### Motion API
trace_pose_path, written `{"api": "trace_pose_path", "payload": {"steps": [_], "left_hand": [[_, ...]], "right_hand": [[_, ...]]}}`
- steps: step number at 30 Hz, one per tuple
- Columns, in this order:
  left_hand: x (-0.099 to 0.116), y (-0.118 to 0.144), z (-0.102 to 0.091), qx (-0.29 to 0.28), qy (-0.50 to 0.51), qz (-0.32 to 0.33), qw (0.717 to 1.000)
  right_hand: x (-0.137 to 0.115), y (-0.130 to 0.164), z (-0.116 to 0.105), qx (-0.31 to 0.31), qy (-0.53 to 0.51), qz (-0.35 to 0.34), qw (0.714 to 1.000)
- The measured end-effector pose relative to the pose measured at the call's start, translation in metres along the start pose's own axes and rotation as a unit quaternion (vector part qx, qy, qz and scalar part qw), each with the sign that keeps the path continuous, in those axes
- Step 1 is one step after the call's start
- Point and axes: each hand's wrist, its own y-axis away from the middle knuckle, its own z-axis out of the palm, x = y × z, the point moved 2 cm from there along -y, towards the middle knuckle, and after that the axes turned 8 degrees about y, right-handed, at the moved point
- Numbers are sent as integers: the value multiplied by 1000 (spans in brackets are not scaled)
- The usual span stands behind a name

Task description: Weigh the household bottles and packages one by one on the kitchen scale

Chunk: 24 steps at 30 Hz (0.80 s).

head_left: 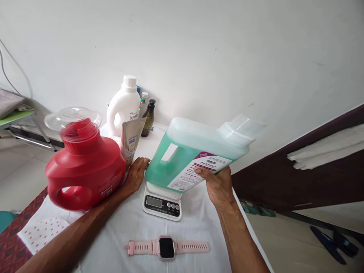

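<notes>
The right hand (pixel 220 185) clamps a tilted green jug (pixel 167 167); from here I can't tell the grip of the left hand (pixel 138 172).

"Rejoice" tops Chinese characters on a tan tube (pixel 132 138) at left, while "衣物" begins the dark lettering on a white bottle (pixel 127 100) farther back. Print on the green jug (pixel 182 146), right, the red jug (pixel 85 163), near left, and the scale (pixel 162 204) is too small to read.
</notes>
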Motion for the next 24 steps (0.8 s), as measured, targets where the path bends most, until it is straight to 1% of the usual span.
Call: {"api": "trace_pose_path", "payload": {"steps": [3, 6, 8, 11, 16, 18, 20, 24], "left_hand": [[-3, -1, 1, 2, 12, -2, 1000], [-6, -3, 2, 3, 16, -9, 1000], [-7, -3, 3, 4, 27, -18, 999], [-6, -3, 4, 13, 34, -28, 999], [-5, -3, 5, 16, 8, -19, 1000], [-5, -3, 6, 14, 8, -20, 1000], [-5, -3, 6, 14, 9, -22, 1000], [-6, -3, 7, 11, 9, -20, 1000]], "right_hand": [[-1, 0, 10, 30, -19, 2, 999], [-5, -3, 15, 50, -44, 9, 998], [-8, -8, 15, 64, -52, 21, 996], [-6, -23, 8, 108, -51, 35, 992], [10, -53, -10, 209, -47, 28, 976], [19, -66, -15, 239, -45, 26, 970], [29, -79, -18, 255, -45, 21, 966], [53, -105, -21, 268, -47, 9, 962]]}}
